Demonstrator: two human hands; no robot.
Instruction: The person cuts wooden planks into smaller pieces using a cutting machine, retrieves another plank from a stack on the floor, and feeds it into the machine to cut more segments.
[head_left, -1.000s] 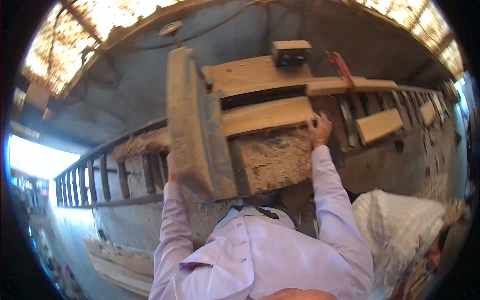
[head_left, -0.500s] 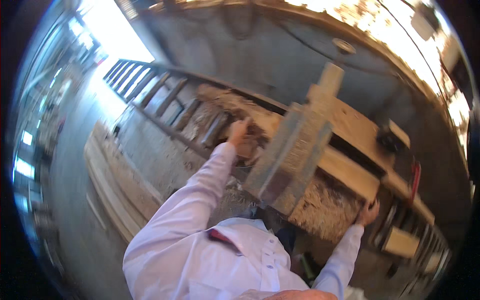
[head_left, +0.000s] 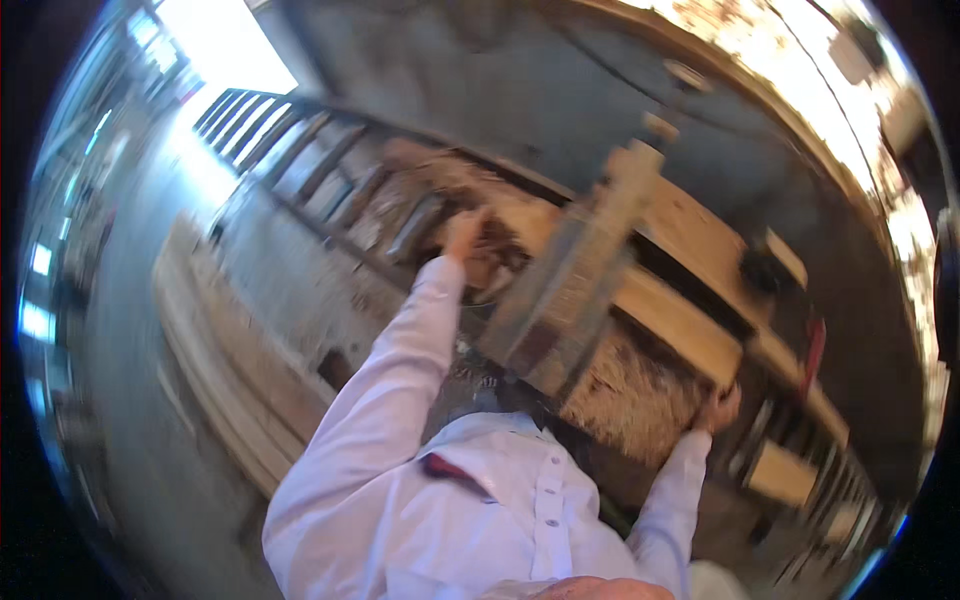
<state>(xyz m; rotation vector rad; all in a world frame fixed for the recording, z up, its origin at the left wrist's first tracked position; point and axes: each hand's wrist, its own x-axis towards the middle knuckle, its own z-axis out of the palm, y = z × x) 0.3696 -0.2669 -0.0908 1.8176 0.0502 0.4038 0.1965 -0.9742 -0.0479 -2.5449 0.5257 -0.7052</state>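
Observation:
A pale wooden plank [head_left: 672, 322] runs under the raised metal and wood crosspiece [head_left: 575, 275] of a woodworking machine. My right hand [head_left: 718, 408] is at the plank's near right end, its fingers closed around the end's corner. On the other side of the crosspiece, my left hand [head_left: 463, 238] reaches over the machine bed beside a roller [head_left: 418, 228] and brown wood shavings [head_left: 495, 250]. Motion blur hides whether its fingers hold anything. More sawdust and shavings [head_left: 635, 395] lie thick on the bed between my right hand and the crosspiece.
A ladder-like roller conveyor [head_left: 300, 160] stretches to the far left, toward a bright doorway. Long boards [head_left: 215, 350] lie on the floor at left. A dark wall [head_left: 450, 90] stands behind the machine. A red handle [head_left: 815, 350] and a second roller rack [head_left: 835, 480] are at right.
The whole picture has shifted slightly left and up. Both hands keep about the same places relative to the machine, and the plank shows no clear movement.

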